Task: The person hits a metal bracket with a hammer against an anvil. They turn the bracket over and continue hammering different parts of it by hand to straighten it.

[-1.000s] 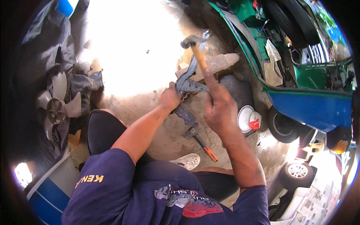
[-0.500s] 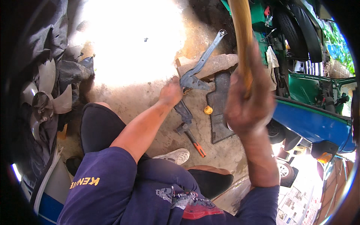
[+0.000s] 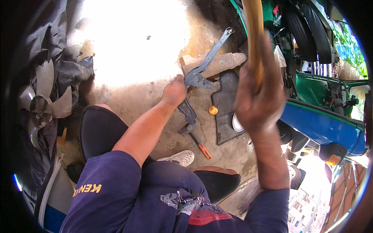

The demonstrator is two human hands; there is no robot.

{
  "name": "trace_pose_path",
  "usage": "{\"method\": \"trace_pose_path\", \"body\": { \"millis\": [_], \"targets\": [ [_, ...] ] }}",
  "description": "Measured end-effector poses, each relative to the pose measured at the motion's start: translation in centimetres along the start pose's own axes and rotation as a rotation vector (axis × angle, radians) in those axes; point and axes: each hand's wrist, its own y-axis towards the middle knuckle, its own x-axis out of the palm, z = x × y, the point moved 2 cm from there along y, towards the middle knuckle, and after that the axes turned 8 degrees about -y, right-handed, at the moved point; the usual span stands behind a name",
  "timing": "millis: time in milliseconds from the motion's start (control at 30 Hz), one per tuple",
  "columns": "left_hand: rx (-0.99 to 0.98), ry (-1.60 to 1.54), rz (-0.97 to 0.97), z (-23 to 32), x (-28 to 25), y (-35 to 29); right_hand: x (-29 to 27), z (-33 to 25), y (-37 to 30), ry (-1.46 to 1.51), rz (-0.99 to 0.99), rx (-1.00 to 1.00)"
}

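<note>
My left hand (image 3: 175, 91) is closed around the near end of a bent grey-blue metal bracket (image 3: 210, 58), low over the concrete floor. The bracket's long arm slants up and away to the right, across a rough brown block (image 3: 223, 64). Raised close to the camera, my right hand (image 3: 260, 95) grips a thick wooden tool handle (image 3: 254, 35). The handle's upper end runs out of the picture, so its head is hidden. Just nearer than my left hand lie a dark metal piece (image 3: 187, 112) and a hammer (image 3: 196, 139) with an orange-tipped handle.
A black rubber mat (image 3: 227, 116) lies right of the bracket, with a small yellow lump (image 3: 213, 110) at its edge. A white round object (image 3: 236, 123) sits partly behind my right hand. A grey fan (image 3: 42, 103) stands at left; a blue vehicle panel (image 3: 322, 126) is at right.
The view has shifted slightly, and more of the white round object shows beside my right wrist. Both hands keep their holds; the right stays raised.
</note>
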Motion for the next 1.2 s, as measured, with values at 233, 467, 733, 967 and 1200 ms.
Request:
{"method": "trace_pose_path", "body": {
  "millis": [233, 467, 733, 967, 1200],
  "targets": [
    [0.158, 0.078, -0.053, 1.1, 2.3, -0.5, 2.9, 4.5, -11.6, -0.227, -1.05, 0.374],
    [0.061, 0.063, -0.039, 0.4, 0.8, -0.6, -2.3, -0.5, -0.7, -0.055, -0.206, 0.197],
    [0.117, 0.1, -0.146, 2.0, 0.6, -1.3, 0.5, 3.8, -17.5, -0.287, -1.471, 0.725],
    [0.075, -0.007, -0.124, 0.9, -0.7, -0.7, -6.1, 1.5, -7.6, -0.094, -0.437, 0.573],
    [-0.121, -0.025, -0.242, 0.3, -1.5, -1.8, -1.9, 0.5, -15.0, -0.009, -0.365, 0.574]
  ]
}}
